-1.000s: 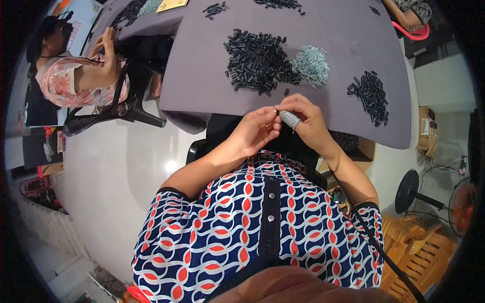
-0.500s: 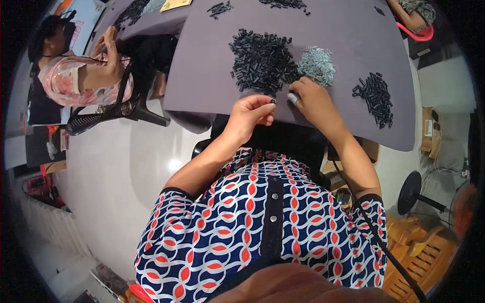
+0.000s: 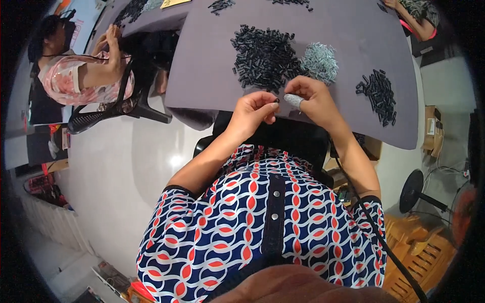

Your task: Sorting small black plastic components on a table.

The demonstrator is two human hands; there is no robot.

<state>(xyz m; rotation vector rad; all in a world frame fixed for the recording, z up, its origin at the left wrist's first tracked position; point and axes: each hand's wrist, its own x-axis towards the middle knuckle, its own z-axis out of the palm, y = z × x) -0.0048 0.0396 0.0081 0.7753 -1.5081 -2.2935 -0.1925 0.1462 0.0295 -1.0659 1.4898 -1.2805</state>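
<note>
My left hand (image 3: 254,112) is closed in a pinch on a small black cylindrical piece (image 3: 276,100), just over the near edge of the table. Close to its right is my right hand (image 3: 314,101), whose thumb wears a grey wrapping (image 3: 293,100). Its thumb and forefinger tips come close together; anything between them is too small to make out. Beyond my hands lies a large heap of small black cylindrical pieces (image 3: 262,55). A pile of small shiny silvery pieces (image 3: 321,61) touches its right side.
A smaller pile of black pieces (image 3: 378,97) lies right on the grey-covered table (image 3: 202,76). More black pieces (image 3: 221,6) are at the far edge. One person (image 3: 81,76) sits at the left, another (image 3: 419,20) far right. A black fan (image 3: 411,191) stands at right.
My right hand has come back from the edge of the silvery pile toward my left hand, its wrapped thumb now pointing at the black piece. My left hand keeps its pinch.
</note>
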